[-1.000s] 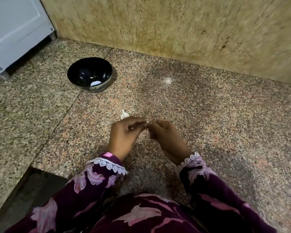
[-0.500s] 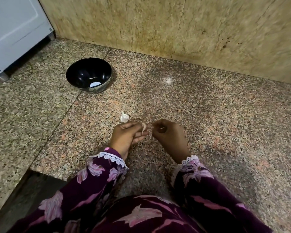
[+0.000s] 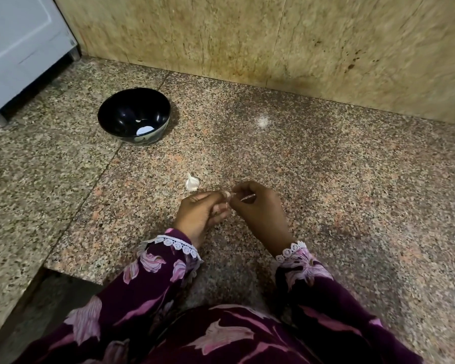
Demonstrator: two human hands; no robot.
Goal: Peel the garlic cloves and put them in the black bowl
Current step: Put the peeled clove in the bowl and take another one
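My left hand (image 3: pixel 201 215) pinches a small garlic clove (image 3: pixel 227 194) at its fingertips, low over the granite counter. My right hand (image 3: pixel 258 208) meets it from the right, its fingers pinching the clove's skin, and a thin strip of peel lies across its fingers. A white garlic bulb piece (image 3: pixel 192 182) lies on the counter just beyond my left hand. The black bowl (image 3: pixel 134 115) stands at the far left with a small pale sliver and a bright reflection inside.
A beige stone wall (image 3: pixel 273 43) backs the counter (image 3: pixel 352 179). A white appliance (image 3: pixel 19 48) stands at the far left corner. The counter's front edge steps down at the lower left (image 3: pixel 71 274). A pale spot (image 3: pixel 262 121) marks the counter to the right of the bowl.
Half a second ago my hands were slightly apart with the clove showing in my left fingers. Now my right hand has closed back in on the clove.
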